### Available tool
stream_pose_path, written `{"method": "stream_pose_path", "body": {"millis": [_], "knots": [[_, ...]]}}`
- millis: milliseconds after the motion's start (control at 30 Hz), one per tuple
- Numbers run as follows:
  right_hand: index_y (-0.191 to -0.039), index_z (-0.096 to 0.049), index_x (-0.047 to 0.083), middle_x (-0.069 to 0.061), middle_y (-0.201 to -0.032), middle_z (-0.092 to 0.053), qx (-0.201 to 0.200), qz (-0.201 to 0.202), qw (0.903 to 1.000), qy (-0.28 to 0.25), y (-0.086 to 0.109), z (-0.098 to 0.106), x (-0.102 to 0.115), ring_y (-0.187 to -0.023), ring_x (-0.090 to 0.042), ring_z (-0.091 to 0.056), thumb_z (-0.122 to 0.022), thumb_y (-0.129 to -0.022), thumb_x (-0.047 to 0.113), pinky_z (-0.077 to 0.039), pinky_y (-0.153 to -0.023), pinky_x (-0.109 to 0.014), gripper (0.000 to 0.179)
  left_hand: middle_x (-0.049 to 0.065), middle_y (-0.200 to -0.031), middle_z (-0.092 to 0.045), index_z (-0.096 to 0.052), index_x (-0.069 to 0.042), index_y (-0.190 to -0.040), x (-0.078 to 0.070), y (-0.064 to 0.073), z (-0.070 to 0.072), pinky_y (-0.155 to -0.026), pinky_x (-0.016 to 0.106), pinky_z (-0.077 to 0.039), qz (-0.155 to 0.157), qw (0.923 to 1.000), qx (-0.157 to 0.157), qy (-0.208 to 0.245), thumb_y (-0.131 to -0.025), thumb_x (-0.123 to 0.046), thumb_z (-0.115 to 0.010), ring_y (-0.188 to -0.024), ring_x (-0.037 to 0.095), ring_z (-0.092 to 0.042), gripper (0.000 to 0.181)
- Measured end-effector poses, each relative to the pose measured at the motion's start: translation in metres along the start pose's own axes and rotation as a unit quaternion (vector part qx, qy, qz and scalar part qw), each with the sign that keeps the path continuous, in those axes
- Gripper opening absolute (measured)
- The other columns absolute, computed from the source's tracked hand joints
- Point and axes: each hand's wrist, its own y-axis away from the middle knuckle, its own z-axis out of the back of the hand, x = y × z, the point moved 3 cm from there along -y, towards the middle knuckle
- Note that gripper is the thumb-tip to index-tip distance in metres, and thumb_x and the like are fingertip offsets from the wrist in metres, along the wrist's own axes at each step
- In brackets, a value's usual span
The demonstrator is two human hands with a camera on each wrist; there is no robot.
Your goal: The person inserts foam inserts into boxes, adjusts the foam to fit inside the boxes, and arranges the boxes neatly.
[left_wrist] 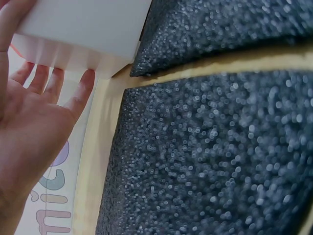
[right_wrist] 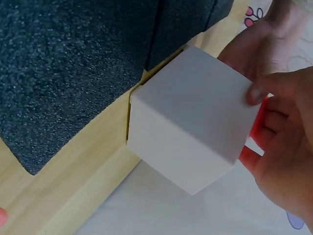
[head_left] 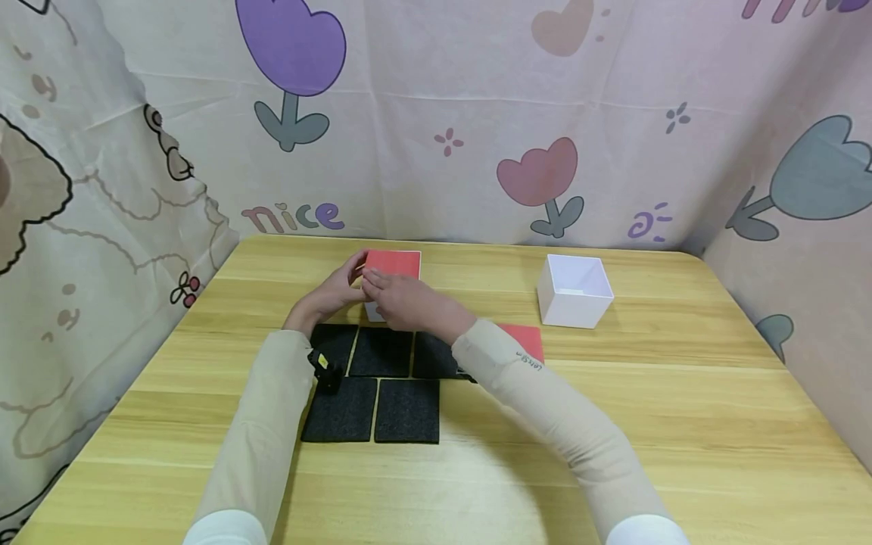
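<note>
At the far left of the table stands a white box [right_wrist: 195,98] with a red top [head_left: 398,261]. My left hand [head_left: 332,291] is round its left side; in the left wrist view the fingertips lie along one white face, the thumb by the front. My right hand [head_left: 415,303] crosses before the box, its thumb on the upper edge of the front face and its fingers over the red top. Black textured squares [head_left: 381,352] lie flat just in front of the box, in two rows.
An open white box [head_left: 575,295] stands at the back right. On the table by my right forearm lies a red square [head_left: 526,341], partly hidden by the sleeve. A printed cloth [head_left: 409,113] hangs behind the table's back edge.
</note>
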Motion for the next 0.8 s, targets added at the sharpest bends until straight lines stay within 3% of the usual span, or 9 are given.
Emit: {"method": "stream_pose_path", "body": {"millis": [300,433,567,667,733,800], "knots": [[-0.148,-0.035,0.0,-0.014,-0.153,-0.029,-0.004,-0.024,0.9995,-0.022,-0.003,0.0,0.0,-0.14,-0.021,-0.028,-0.049,-0.101,0.023,-0.028,-0.11,-0.032,0.054,0.013,-0.159,-0.007,-0.005,-0.007,-0.155,0.0,-0.001,0.0,-0.113,0.049,-0.02,-0.006,1.0,-0.002,-0.003,-0.088,0.001,-0.062,-0.145,0.029,-0.006,0.089],[-0.148,-0.037,0.003,-0.011,-0.152,-0.033,-0.005,-0.041,0.9976,-0.056,-0.005,-0.001,-0.003,-0.134,-0.021,-0.04,-0.053,-0.1,0.025,-0.036,-0.106,-0.032,0.055,0.013,-0.159,-0.006,-0.003,-0.005,-0.155,0.001,-0.002,0.0,-0.113,0.049,-0.019,-0.006,1.0,-0.001,-0.002,-0.088,0.001,-0.062,-0.145,0.029,-0.005,0.089],[-0.137,-0.051,0.005,-0.009,-0.137,-0.055,-0.02,-0.041,0.9959,-0.077,-0.006,0.001,-0.007,-0.104,-0.018,-0.062,-0.054,-0.099,0.023,-0.048,-0.092,-0.03,0.043,0.013,-0.159,-0.006,-0.002,-0.004,-0.155,0.001,-0.002,0.0,-0.113,0.049,-0.021,-0.01,0.9999,0.004,0.004,-0.089,0.003,-0.061,-0.145,0.029,-0.006,0.089],[-0.124,-0.059,0.007,-0.007,-0.111,-0.065,-0.037,-0.029,0.9948,-0.09,-0.008,0.002,-0.009,-0.078,-0.016,-0.061,-0.055,-0.099,0.02,-0.052,-0.078,-0.029,0.029,0.012,-0.159,-0.007,-0.003,-0.005,-0.155,0.0,-0.002,0.0,-0.112,0.048,-0.023,-0.011,0.9999,0.006,0.008,-0.088,0.005,-0.061,-0.145,0.028,-0.008,0.089],[-0.121,-0.062,0.008,-0.006,-0.102,-0.065,-0.047,-0.024,0.9942,-0.094,-0.009,0.002,-0.011,-0.075,-0.016,-0.059,-0.055,-0.098,0.018,-0.052,-0.077,-0.028,0.026,0.012,-0.159,-0.007,-0.003,-0.006,-0.155,0.001,-0.001,0.0,-0.111,0.049,-0.024,-0.009,0.9999,0.006,0.009,-0.088,0.005,-0.061,-0.145,0.028,-0.008,0.089],[-0.123,-0.062,0.008,-0.006,-0.107,-0.066,-0.052,-0.023,0.994,-0.093,-0.011,0.0,-0.013,-0.082,-0.017,-0.062,-0.056,-0.097,0.017,-0.051,-0.081,-0.028,0.028,0.011,-0.16,-0.006,-0.003,-0.008,-0.155,0.001,-0.001,0.0,-0.112,0.05,-0.023,-0.004,1.0,0.004,0.007,-0.088,0.004,-0.062,-0.145,0.029,-0.006,0.09]]}}
